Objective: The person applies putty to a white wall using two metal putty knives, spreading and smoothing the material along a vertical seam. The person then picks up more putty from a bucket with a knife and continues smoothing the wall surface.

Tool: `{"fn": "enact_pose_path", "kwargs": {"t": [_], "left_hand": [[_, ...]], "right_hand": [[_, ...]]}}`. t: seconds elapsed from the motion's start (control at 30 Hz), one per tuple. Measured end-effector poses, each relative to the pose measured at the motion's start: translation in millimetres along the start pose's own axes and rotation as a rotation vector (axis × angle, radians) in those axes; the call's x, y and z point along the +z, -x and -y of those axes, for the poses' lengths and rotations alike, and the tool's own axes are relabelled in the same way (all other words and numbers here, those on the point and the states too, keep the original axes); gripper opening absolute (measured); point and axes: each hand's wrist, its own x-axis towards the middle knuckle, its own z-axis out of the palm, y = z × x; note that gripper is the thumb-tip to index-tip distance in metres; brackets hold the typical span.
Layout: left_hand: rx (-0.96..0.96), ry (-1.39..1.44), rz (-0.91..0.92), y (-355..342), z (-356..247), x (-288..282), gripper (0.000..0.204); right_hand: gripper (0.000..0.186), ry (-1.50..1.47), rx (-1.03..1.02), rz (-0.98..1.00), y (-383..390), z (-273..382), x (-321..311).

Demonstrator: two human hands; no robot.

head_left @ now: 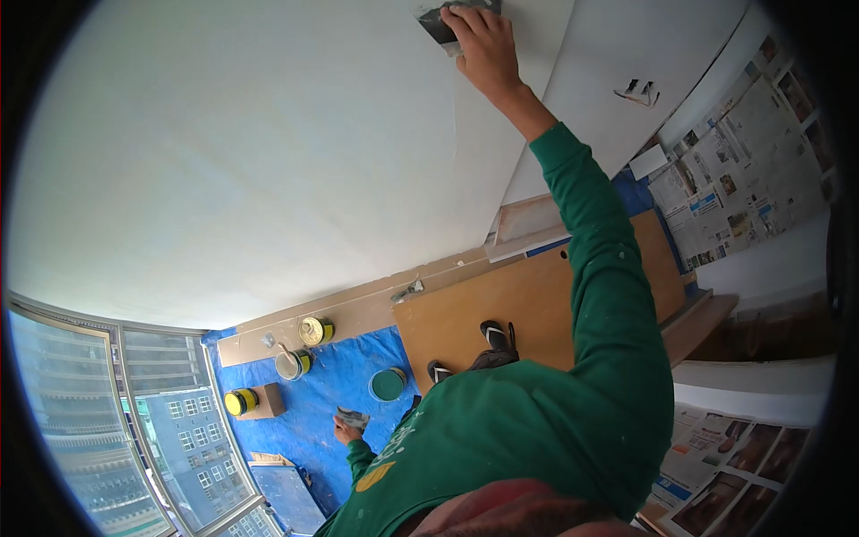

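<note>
High on the white wall (268,161), my right hand (488,52) grips a wide putty knife (435,27) with a dark blade, held against the surface. That arm is stretched up in a green sleeve. Down at my left side, my left hand (344,433) is closed on a second putty knife (354,417), its blade smeared with pale filler. Its handle is mostly hidden in my fingers. The wall near my right hand has a vertical edge, with a panel bearing an opening (637,92) beyond it.
I stand on a brown wooden board (537,313). A blue tarp (335,456) lies to its left, bearing a green-filled bucket (387,384) and several tins (293,364). A scraper (408,291) lies along the wall's foot. Windows (179,421) are left; newspaper (743,161) covers surfaces at right.
</note>
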Motion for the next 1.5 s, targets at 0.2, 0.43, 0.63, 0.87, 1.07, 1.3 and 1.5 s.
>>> {"fn": "enact_pose_path", "kwargs": {"t": [0.2, 0.43, 0.63, 0.87, 1.07, 1.3, 1.5], "left_hand": [[-0.043, -0.083, 0.009, 11.1, 15.1, -45.3, 0.068], [-0.121, -0.298, 0.034, 46.2, 21.9, -88.5, 0.068], [0.012, -0.425, -0.024, 56.4, -3.4, -110.0, 0.068], [0.009, -0.318, 0.051, 46.7, -36.7, -124.6, 0.069], [0.031, -0.119, 0.088, 49.8, -96.9, -93.1, 0.064], [-0.297, 0.84, 0.458, 68.5, -262.2, 16.5, 0.049], [-0.398, 1.276, 1.111, 95.5, -408.5, 70.3, 0.05]], "right_hand": [[0.058, -0.041, 0.12, 0.111, 82.0, 30.1, 22.5], [0.058, -0.128, 0.217, 0.205, 176.4, 58.1, 50.0], [0.056, -0.179, 0.273, 0.258, 262.4, 80.2, 73.9], [0.06, -0.287, 0.372, 0.339, 362.0, 104.3, 100.9], [0.053, -0.261, 0.396, 0.517, 413.7, 126.0, 103.4], [0.051, -1.152, 0.697, 0.33, 308.5, 219.1, -17.1], [0.062, -1.613, 0.038, 0.276, 170.7, 221.7, -183.8]]}}
